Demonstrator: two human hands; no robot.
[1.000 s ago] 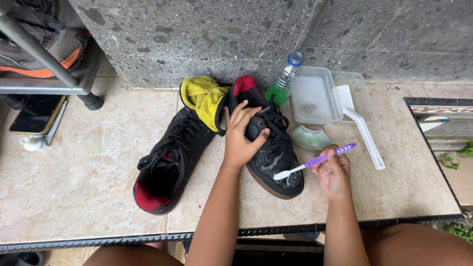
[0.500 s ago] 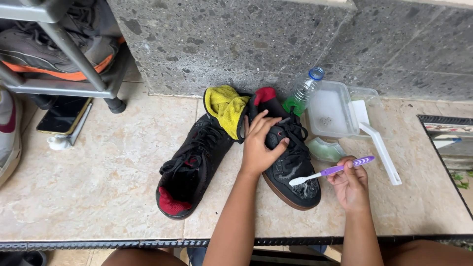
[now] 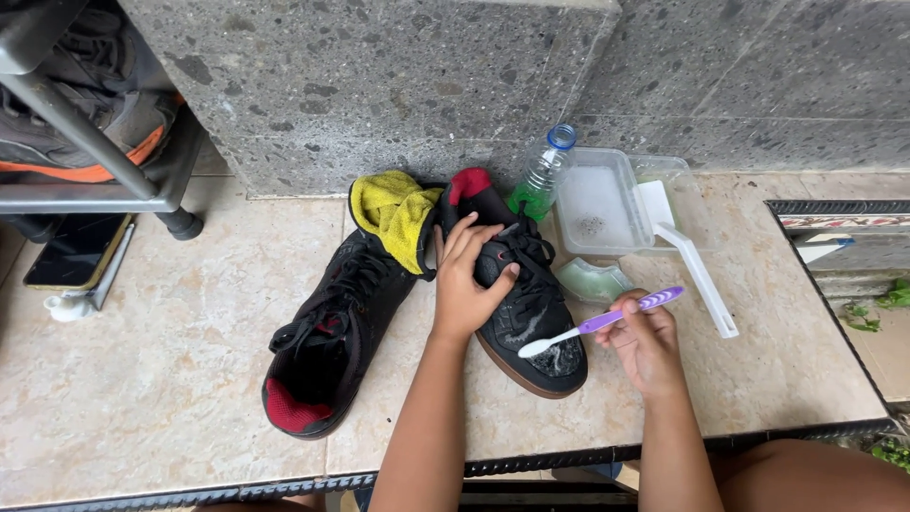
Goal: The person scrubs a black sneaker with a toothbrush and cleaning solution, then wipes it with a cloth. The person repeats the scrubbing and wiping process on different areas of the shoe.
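My left hand (image 3: 470, 282) rests on the laces of a black sneaker (image 3: 531, 318) with a brown sole, holding it down on the tiled floor. My right hand (image 3: 647, 343) grips a purple and white toothbrush (image 3: 607, 320); its bristle head touches the soapy toe of that sneaker. A second black sneaker (image 3: 327, 337) with red lining lies to the left, toe toward me. A yellow cloth (image 3: 398, 214) lies between the heels of the two shoes.
A plastic bottle of green liquid (image 3: 540, 178), a clear tub of soapy water (image 3: 597, 204) and a white brush (image 3: 697, 267) stand by the stone wall. A small green dish (image 3: 592, 280) lies beside the shoe. A shoe rack (image 3: 90, 123) and phone (image 3: 78, 248) are at left.
The view has shifted slightly, and the toothbrush head has slid a little along the sneaker's toe. My left hand stays on the laces.
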